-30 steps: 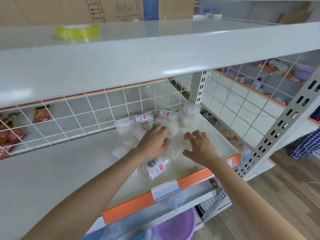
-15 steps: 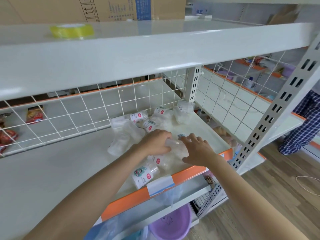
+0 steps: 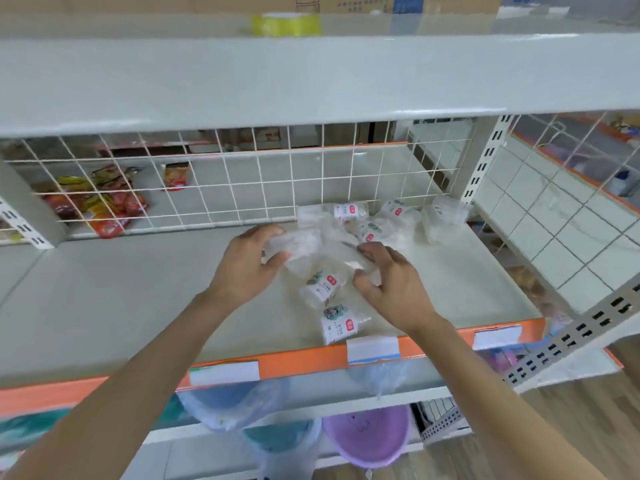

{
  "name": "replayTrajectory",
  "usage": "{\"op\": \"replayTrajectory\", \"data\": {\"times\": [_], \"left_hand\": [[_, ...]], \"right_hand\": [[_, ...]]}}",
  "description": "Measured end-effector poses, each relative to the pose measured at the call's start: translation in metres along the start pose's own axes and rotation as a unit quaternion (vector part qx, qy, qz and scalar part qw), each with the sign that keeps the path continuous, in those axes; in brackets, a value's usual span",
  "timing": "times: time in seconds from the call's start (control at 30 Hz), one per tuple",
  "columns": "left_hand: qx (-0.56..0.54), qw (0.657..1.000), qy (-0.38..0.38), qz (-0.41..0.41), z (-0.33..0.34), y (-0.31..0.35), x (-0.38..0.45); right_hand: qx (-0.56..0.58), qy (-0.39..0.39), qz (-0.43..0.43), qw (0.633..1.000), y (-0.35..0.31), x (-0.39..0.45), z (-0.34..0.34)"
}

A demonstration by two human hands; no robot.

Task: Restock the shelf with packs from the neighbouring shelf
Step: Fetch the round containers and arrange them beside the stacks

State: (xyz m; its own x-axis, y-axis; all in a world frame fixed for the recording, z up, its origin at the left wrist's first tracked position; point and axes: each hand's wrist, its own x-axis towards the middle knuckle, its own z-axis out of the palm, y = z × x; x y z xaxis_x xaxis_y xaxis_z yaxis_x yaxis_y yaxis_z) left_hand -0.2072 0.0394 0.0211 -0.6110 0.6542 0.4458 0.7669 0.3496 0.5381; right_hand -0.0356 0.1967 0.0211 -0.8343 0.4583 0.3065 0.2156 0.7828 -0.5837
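The step in hand looks like gathering: both hands are on the pile of clear plastic packs point(image 3: 349, 244) that lies on the right half of the shelf point(image 3: 138, 289), ahead of the wire grid point(image 3: 242, 181) at its back. The left hand point(image 3: 247, 263) has its grip clenched around the end of one crinkled clear pack point(image 3: 298, 245), fingers curled over the top and thumb beneath. The right hand point(image 3: 393, 282) pinches the neighbouring film at the pile's near side, fingers bent down onto it; whether both hands hold the same pack or two adjoining ones cannot be told through the transparent wrap. Two labelled packs point(image 3: 329, 306) lie loose just below and between the hands, near the orange shelf edge point(image 3: 311, 362), and more rest behind the hands against the grid. The next move probably calls for lifting the grasped film clear of the loose packs without dragging them over the edge, since the wrap is slippery and the packs overlap.
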Motion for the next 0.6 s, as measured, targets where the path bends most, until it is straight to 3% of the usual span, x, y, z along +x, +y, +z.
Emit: {"op": "replayTrajectory", "data": {"times": [0.27,0.6], "left_hand": [[0.091,0.986,0.071,-0.124,-0.107,-0.068,-0.095],[0.142,0.951,0.109,-0.25,-0.261,-0.173,-0.25]], "right_hand": [[0.042,-0.119,-0.099,0.987,-0.104,0.012,0.079],[0.121,-0.178,-0.153,0.964,-0.272,-0.024,0.209]]}}
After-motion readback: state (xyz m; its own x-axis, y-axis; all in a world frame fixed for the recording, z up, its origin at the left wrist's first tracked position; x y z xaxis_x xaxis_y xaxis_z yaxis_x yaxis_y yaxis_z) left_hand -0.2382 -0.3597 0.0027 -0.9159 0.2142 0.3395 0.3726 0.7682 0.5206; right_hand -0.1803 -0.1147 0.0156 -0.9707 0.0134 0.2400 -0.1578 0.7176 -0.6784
